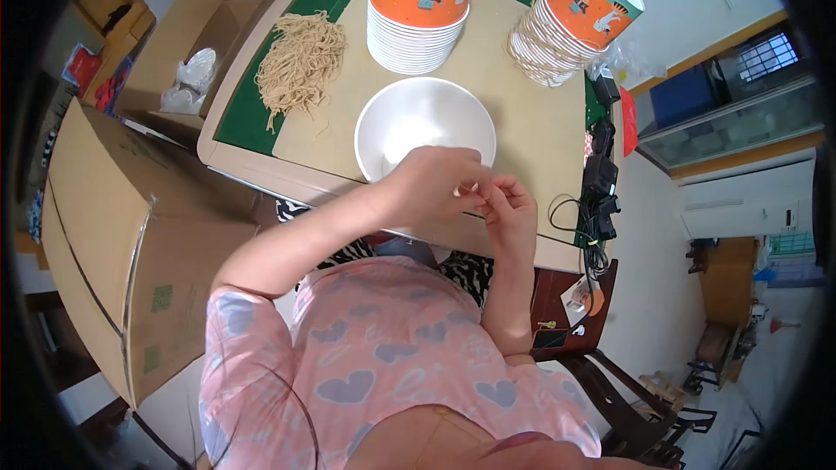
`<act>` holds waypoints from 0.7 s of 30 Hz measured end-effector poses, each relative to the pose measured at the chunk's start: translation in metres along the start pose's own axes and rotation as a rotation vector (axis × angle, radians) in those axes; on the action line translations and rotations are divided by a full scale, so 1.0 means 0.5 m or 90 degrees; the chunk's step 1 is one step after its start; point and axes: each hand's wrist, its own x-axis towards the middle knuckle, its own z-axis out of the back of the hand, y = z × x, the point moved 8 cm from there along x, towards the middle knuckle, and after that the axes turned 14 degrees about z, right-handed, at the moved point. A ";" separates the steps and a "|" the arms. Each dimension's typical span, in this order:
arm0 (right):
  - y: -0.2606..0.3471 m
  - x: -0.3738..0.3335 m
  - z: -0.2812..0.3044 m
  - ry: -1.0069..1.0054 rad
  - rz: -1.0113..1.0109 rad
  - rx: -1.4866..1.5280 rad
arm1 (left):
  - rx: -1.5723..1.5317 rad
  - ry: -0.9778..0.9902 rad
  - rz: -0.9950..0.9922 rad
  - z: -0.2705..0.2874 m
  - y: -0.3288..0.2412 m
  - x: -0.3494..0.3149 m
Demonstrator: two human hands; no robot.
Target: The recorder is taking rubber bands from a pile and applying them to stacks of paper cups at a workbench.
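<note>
- Beige-rimmed table with a green and tan top (pixel 261 167), spreading beyond the fingers and to both sides of them.
- Large brown cardboard carton (pixel 196 270), well apart, to the left of the fingers.
- Tall stack of nested white paper tubs topped with an orange printed one (pixel 418 35), straight beyond the fingers.
- Second, shorter stack of orange and white paper tubs (pixel 588 4), beyond the fingers and to their right; it looks tilted (the lens bends things here), and tan strands cross its white rims.
- Round, deep white bowl (pixel 427 117), mouth up, just beyond the fingers.
- Loose, tangled heap of tan string (pixel 302 65), beyond the fingers and to their left.
- Left hand (pixel 435 181), covering part of the bowl's near rim, fingers curled.
- Right hand (pixel 511 216), raised, fingers bent, tips near the left's; whether either hand pinches anything, I cannot tell.
</note>
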 end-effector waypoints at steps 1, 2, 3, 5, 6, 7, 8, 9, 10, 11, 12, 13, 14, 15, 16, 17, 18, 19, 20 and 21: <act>0.000 -0.006 0.001 -0.017 0.011 -0.040 | 0.103 -0.057 -0.028 0.005 -0.021 -0.014; 0.001 -0.013 0.002 -0.035 0.021 -0.081 | 0.205 -0.114 -0.057 0.007 -0.038 -0.026; -0.001 -0.021 -0.002 -0.042 0.021 -0.078 | 0.257 -0.121 -0.050 -0.002 -0.035 -0.031; 0.033 -0.033 -0.005 -0.084 0.153 -0.168 | 0.244 -0.151 -0.054 -0.006 -0.044 -0.046; 0.032 -0.036 -0.008 -0.089 0.152 -0.166 | 0.228 -0.186 -0.058 -0.001 -0.048 -0.052; 0.037 -0.039 -0.009 -0.098 0.170 -0.158 | 0.228 -0.183 -0.058 -0.004 -0.047 -0.056; 0.042 -0.042 -0.010 -0.106 0.188 -0.150 | 0.228 -0.194 -0.056 -0.004 -0.046 -0.059; 0.042 -0.045 -0.014 -0.107 0.187 -0.150 | 0.227 -0.206 -0.054 -0.001 -0.044 -0.062; 0.044 -0.048 -0.017 -0.112 0.190 -0.153 | 0.226 -0.206 -0.053 -0.001 -0.043 -0.064; 0.045 -0.050 -0.018 -0.117 0.193 -0.156 | 0.273 -0.198 -0.062 -0.005 -0.045 -0.067; 0.045 -0.052 -0.020 -0.114 0.192 -0.157 | 0.320 -0.190 -0.071 -0.011 -0.046 -0.069; 0.044 -0.055 -0.018 -0.123 0.192 -0.168 | 0.320 -0.193 -0.069 -0.011 -0.042 -0.069; 0.043 -0.057 -0.017 -0.132 0.192 -0.180 | 0.352 -0.199 -0.089 -0.017 -0.042 -0.070; 0.039 -0.059 -0.019 -0.129 0.192 -0.180 | 0.384 -0.205 -0.109 -0.021 -0.043 -0.072; 0.041 -0.061 -0.020 -0.131 0.212 -0.180 | 0.384 -0.207 -0.107 -0.018 -0.043 -0.073; 0.045 -0.063 -0.021 -0.135 0.232 -0.180 | 0.344 -0.195 -0.099 -0.014 -0.040 -0.073; 0.045 -0.062 -0.023 -0.133 0.232 -0.180 | 0.304 -0.183 -0.091 -0.010 -0.038 -0.073; 0.045 -0.062 -0.026 -0.129 0.230 -0.185 | 0.303 -0.183 -0.090 -0.009 -0.037 -0.073; 0.044 -0.063 -0.027 -0.125 0.228 -0.189 | 0.256 -0.173 -0.073 -0.006 -0.032 -0.071; 0.044 -0.062 -0.025 -0.125 0.227 -0.190 | 0.210 -0.163 -0.055 -0.003 -0.026 -0.069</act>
